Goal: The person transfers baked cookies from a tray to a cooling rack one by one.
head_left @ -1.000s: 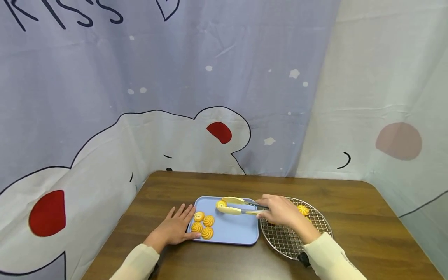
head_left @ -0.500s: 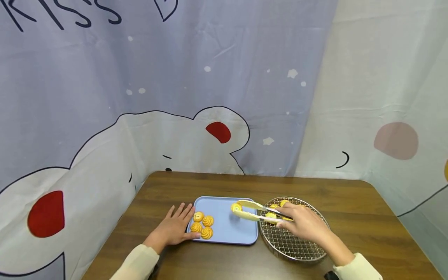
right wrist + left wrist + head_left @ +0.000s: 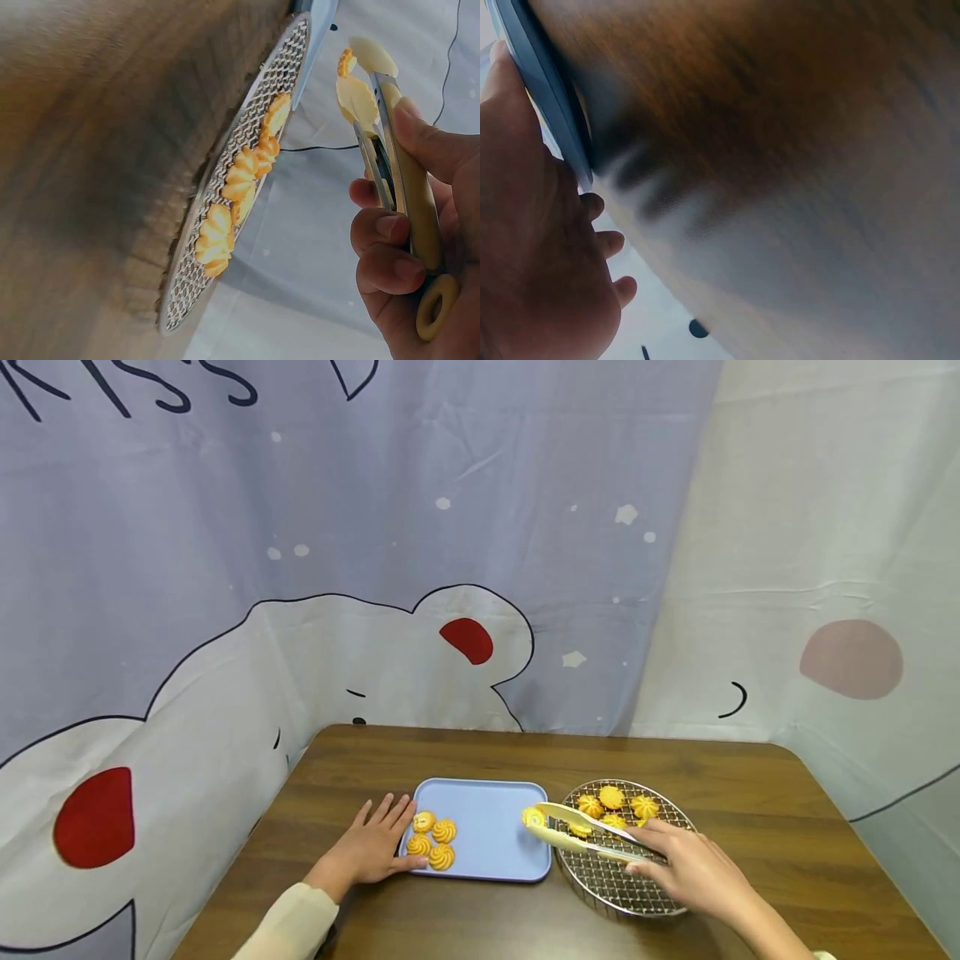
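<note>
My right hand (image 3: 693,870) grips yellow-tipped tongs (image 3: 570,828), which pinch a cookie (image 3: 533,817) above the right edge of the blue tray (image 3: 487,870). In the right wrist view, fingers and thumb wrap round the tongs (image 3: 411,187), with the cookie (image 3: 346,63) between their tips. Several cookies (image 3: 612,797) lie on the round wire rack (image 3: 622,889) under and beyond the tongs. My left hand (image 3: 369,847) rests at the tray's left edge, fingers spread and straight, thumb by the front-left corner. Several swirled cookies (image 3: 442,857) sit on the tray's left part.
The wooden table (image 3: 420,918) carries the tray and the rack side by side, the rack on the right. A printed curtain (image 3: 585,568) hangs behind the table's far edge and along its sides.
My right hand has moved right and toward the table's front, carrying the tongs and cookie from the tray's middle to its right edge. More rack cookies show. My left hand has stayed put.
</note>
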`<move>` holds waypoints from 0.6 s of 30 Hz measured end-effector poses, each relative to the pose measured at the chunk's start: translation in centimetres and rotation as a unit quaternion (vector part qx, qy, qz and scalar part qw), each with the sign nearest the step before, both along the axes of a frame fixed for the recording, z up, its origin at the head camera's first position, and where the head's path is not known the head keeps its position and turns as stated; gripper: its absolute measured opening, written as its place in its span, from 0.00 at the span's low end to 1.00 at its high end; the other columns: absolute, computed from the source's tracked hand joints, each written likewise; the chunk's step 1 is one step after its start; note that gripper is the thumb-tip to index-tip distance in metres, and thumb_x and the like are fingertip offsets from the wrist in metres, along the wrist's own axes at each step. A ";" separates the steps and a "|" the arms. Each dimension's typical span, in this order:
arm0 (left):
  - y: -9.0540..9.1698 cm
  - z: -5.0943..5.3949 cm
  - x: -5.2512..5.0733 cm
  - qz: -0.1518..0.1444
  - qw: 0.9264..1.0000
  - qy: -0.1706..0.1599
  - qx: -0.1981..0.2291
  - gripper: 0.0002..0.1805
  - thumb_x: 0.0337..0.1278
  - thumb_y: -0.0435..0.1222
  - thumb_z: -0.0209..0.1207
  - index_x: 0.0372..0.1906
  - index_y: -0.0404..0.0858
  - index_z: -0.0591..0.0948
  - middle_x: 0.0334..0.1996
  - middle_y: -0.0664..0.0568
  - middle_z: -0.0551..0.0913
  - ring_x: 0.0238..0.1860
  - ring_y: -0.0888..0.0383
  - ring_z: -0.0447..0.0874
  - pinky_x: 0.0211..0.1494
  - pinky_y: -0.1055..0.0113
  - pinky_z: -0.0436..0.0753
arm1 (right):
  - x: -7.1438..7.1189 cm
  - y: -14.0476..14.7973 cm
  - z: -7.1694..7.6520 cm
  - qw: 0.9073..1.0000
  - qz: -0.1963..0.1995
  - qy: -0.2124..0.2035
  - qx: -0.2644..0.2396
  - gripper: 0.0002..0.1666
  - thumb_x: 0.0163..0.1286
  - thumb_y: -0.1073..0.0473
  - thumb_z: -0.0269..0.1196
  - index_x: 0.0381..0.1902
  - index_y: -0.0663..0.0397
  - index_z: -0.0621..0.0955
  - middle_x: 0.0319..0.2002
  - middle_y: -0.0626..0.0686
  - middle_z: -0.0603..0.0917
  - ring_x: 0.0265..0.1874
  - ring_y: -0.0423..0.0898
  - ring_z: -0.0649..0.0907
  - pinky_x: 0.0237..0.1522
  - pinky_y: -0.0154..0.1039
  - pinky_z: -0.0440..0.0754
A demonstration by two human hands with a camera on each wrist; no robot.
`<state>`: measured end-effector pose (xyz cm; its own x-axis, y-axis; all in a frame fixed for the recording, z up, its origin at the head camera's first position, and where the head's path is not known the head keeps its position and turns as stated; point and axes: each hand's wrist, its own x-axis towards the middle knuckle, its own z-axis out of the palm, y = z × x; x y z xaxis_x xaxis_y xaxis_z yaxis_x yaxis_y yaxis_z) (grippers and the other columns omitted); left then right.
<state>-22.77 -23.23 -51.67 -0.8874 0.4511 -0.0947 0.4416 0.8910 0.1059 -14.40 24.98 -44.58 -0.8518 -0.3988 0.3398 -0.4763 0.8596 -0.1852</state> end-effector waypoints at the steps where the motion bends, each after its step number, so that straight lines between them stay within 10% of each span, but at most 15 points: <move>1: 0.0 -0.1 -0.1 0.003 1.000 0.001 0.000 0.57 0.59 0.75 0.45 0.81 0.37 0.55 0.80 0.42 0.56 0.80 0.39 0.48 0.77 0.36 0.46 | 0.3 0.1 -0.1 1.000 -0.004 0.004 0.002 0.29 0.59 0.42 0.74 0.55 0.49 0.87 0.49 0.47 0.87 0.41 0.48 0.88 0.42 0.48 0.86; 18: 0.0 -0.5 0.0 0.009 1.000 0.004 -0.003 0.56 0.61 0.74 0.46 0.81 0.39 0.55 0.80 0.44 0.55 0.80 0.40 0.48 0.78 0.37 0.46 | 4.5 2.7 -0.8 0.999 -0.035 0.006 0.007 0.28 0.59 0.41 0.74 0.55 0.44 0.87 0.49 0.41 0.86 0.40 0.44 0.88 0.37 0.43 0.85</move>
<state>-22.76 -23.26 -52.12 -0.8959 0.4352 -0.0892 0.4270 0.8990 0.0973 -9.91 27.71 -45.38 -0.8737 -0.3431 0.3448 -0.4171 0.8931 -0.1683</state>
